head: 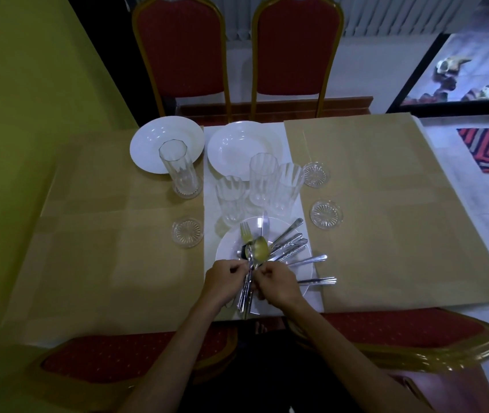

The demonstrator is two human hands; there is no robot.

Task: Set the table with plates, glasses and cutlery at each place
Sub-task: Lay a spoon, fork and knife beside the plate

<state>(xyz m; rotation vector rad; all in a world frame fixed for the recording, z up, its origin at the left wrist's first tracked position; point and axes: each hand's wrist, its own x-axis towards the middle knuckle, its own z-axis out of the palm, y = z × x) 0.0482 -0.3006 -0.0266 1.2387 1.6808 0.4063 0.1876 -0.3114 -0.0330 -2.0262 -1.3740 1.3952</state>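
Table (386, 204): covered in tan mats, with a white strip down the middle. No place is laid yet.

Plates: two empty white plates (237, 144) lie at the far edge. A third, the near plate (229, 242), lies on the strip directly in front of the person and serves as a tray for the cutlery.

Glasses (262, 180): four, upright. Three are clustered between the near plate and the far ones; one stands by the far left plate.

Hands: left hand (225, 281) and right hand (276, 284) are close together at the near rim of the plate. Both are curled round one held bundle (247, 289).

Held bundle: long axis runs towards and away from the person, handles nearest the body, fork and spoon heads pointing away.

Loose cutlery (289, 248): fanned over the right half of the plate, handles pointing right and away, just beside the right hand, which is the nearer. Judged step: sorting out one place's set.
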